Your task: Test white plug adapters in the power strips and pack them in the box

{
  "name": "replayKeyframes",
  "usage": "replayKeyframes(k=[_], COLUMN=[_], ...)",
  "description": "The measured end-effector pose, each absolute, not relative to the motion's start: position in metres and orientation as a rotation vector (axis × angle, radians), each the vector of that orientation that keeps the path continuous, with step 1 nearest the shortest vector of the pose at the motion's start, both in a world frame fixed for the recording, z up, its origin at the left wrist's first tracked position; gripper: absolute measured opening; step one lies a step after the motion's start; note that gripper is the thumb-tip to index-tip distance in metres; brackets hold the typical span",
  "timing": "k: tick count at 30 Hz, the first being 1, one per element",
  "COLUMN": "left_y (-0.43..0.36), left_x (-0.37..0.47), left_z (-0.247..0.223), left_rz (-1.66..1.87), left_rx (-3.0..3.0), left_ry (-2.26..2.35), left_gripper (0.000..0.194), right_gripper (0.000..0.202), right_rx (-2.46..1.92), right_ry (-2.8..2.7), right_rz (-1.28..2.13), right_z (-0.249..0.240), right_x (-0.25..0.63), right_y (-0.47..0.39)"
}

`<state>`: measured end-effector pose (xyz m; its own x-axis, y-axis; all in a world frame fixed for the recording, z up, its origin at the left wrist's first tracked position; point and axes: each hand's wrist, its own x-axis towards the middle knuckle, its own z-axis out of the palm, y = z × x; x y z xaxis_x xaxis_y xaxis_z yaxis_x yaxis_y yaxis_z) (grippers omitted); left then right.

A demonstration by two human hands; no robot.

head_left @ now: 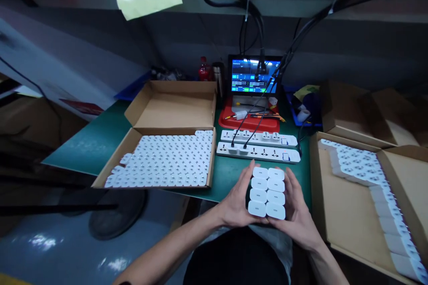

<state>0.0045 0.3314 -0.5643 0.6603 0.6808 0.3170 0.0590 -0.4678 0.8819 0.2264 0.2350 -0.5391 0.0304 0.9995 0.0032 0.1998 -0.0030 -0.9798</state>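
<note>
Between my two hands sits a block of several white charger adapters (266,192), packed in two columns with their slotted faces up. My left hand (238,200) presses on the block's left side, and my right hand (297,213) closes on its right side, the thumbs meeting along the near edge. Just beyond my fingertips lie two white power strips (258,152), with adapters and black cords plugged into them. An open cardboard box (129,140) full of white adapters, prongs up, stands to the left. To the right, another cardboard box (351,213) is partly filled with adapters.
A small monitor (256,75) stands behind a red tray (225,118) holding cables. A red-capped bottle (203,70) and a dark flask (218,80) are beside it. Black cables (297,40) hang from the shelf above. A blue bin (314,120) is at the back right.
</note>
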Motion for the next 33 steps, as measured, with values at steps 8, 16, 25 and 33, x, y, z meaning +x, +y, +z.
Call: replayKeyframes(k=[8,16,25,33], left_y=[0.335,0.372,0.343,0.326], left_x=[0.001,0.000,0.004,-0.001], left_z=[-0.561,-0.557,-0.568,-0.556], left_rz=[0.879,0.457,0.444,0.496], left_rx=[1.968,2.418,2.868,2.865], left_ry=[0.550,0.877,0.720,0.506], left_gripper=[0.159,0.145,0.084,0.018], right_gripper=[0.122,0.097,0.067,0.035], right_rx=[-1.381,-1.755,-1.664,-1.558], right_ry=[-1.456,-2.047,-2.321,-2.388], right_rz=[0.979,0.317,-0.230,0.061], right_z=[-0.535,-0.541,-0.579,-0.533], right_x=[0.225,0.247,0.246,0.251], right_y=[0.238,0.268,0.247,0.240])
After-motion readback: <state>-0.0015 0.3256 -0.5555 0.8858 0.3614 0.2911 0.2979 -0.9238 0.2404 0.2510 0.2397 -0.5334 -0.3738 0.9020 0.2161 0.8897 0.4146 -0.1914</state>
